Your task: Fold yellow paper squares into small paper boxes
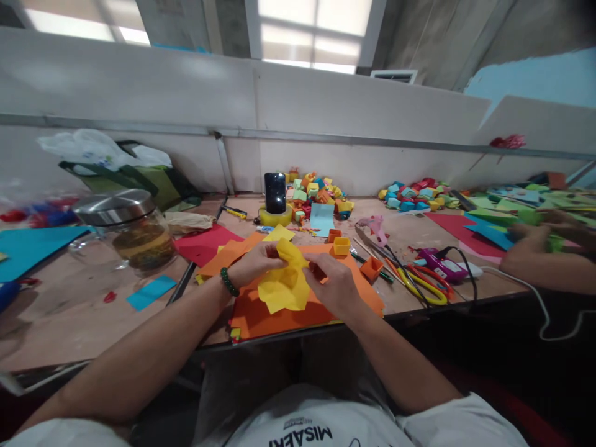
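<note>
A yellow sheet of paper or felt (284, 285), bent and creased, is held up between both hands above a stack of orange sheets (265, 320). My left hand (256, 264) pinches its upper left edge, a green bead bracelet on the wrist. My right hand (333, 282) grips the right edge with closed fingers; the fingertips are partly hidden. Just right of the sheet stand a small yellow box (341, 246) and an orange box (371, 268). A flat yellow piece (279, 233) lies behind my left hand.
At right lie scissors (426, 288), a purple glue gun (440, 266) with its cord, and another person's arm (531, 257). Colourful small boxes (321, 189) are heaped behind a phone (275, 193) on a tape roll (275, 216). A glass jar (142, 239) stands left.
</note>
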The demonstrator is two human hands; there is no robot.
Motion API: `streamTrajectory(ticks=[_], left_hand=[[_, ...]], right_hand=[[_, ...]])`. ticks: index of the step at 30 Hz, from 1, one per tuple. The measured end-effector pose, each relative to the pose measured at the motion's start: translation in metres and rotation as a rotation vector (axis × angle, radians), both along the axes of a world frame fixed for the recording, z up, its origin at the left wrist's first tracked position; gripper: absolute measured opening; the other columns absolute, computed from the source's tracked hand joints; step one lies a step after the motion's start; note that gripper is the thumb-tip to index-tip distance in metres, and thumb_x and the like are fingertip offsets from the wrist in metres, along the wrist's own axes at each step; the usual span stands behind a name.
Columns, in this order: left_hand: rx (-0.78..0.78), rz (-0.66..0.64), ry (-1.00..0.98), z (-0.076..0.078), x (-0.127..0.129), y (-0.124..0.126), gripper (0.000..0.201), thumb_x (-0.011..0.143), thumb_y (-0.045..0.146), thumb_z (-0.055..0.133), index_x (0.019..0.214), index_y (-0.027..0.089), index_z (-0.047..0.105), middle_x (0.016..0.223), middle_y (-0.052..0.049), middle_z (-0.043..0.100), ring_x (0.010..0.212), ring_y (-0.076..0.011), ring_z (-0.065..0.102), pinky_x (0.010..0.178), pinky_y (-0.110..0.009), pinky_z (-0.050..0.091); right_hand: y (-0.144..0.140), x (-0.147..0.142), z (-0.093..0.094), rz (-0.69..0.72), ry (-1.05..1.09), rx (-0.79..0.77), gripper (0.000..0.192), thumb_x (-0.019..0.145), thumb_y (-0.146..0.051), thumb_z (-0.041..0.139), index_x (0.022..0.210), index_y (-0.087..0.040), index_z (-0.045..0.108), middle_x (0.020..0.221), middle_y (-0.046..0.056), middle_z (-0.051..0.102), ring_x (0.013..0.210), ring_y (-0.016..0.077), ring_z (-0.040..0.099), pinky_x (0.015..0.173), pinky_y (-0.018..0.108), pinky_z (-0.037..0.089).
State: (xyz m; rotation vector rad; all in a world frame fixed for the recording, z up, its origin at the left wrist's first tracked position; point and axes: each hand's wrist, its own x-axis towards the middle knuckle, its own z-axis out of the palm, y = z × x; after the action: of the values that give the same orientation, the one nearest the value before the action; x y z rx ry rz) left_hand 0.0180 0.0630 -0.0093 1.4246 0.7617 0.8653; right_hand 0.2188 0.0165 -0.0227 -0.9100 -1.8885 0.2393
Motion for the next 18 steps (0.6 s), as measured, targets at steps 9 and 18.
streamTrajectory(ticks=[9,18], left_hand=[[-0.065,0.021,0.014,0.002,0.005,-0.005,0.028,0.061,0.023,0.081,0.085,0.012,0.072,0.078,-0.006,0.074,0.067,-0.0158,0.067,0.065,-0.025,0.052],[-0.074,-0.030,-0.031,-0.002,0.004,-0.003,0.032,0.064,0.027,0.083,0.089,0.010,0.072,0.086,-0.009,0.075,0.074,-0.0167,0.068,0.071,-0.027,0.053]], right_hand=[[0.019,0.003,-0.006,0.050,0.169,-0.417,0.019,0.076,-0.034,0.061,0.067,-0.017,0.059,0.058,-0.002,0.051,0.052,0.0097,0.042,0.047,0.022,0.034],[0.016,0.004,-0.008,0.141,0.260,-0.446,0.023,0.073,-0.036,0.064,0.084,-0.017,0.068,0.073,0.002,0.064,0.060,0.0120,0.052,0.054,0.024,0.044]])
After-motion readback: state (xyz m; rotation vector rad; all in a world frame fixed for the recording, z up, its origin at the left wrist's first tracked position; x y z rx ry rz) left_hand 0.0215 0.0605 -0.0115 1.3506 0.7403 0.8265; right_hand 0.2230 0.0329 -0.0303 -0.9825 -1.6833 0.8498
